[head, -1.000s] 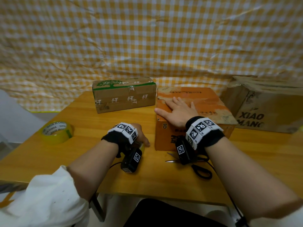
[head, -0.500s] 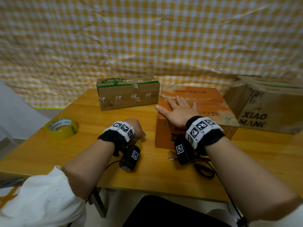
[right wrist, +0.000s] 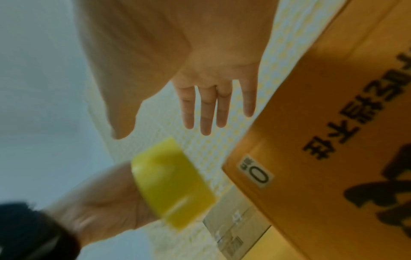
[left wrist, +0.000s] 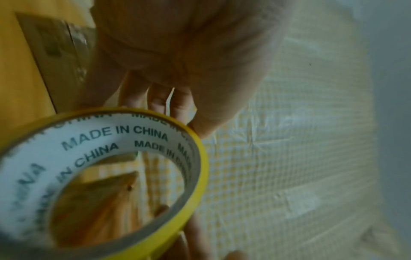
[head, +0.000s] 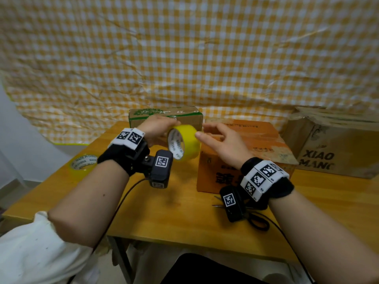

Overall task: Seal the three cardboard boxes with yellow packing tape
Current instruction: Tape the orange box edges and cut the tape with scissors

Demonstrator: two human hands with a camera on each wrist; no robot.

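Note:
My left hand (head: 158, 128) grips a yellow tape roll (head: 184, 143) and holds it up above the table, in front of the green-printed box (head: 185, 113). In the left wrist view the roll (left wrist: 100, 139) shows its white "MADE IN CHINA" core below my fingers (left wrist: 166, 100). My right hand (head: 215, 136) hovers open just right of the roll, over the orange box (head: 260, 144). The right wrist view shows its fingers (right wrist: 206, 109) straight, with a small gap to the roll (right wrist: 173, 184). A large brown box (head: 338, 154) stands at the right.
A second, paler tape roll (head: 83, 163) lies flat on the wooden table (head: 174, 218) at the left. Black-handled scissors (head: 257, 221) lie under my right wrist, near the front edge. A checked yellow cloth (head: 184, 58) hangs behind the boxes.
My left hand rose from the table with the yellow roll in it. My right hand lifted off the orange box's top and moved left toward the roll.

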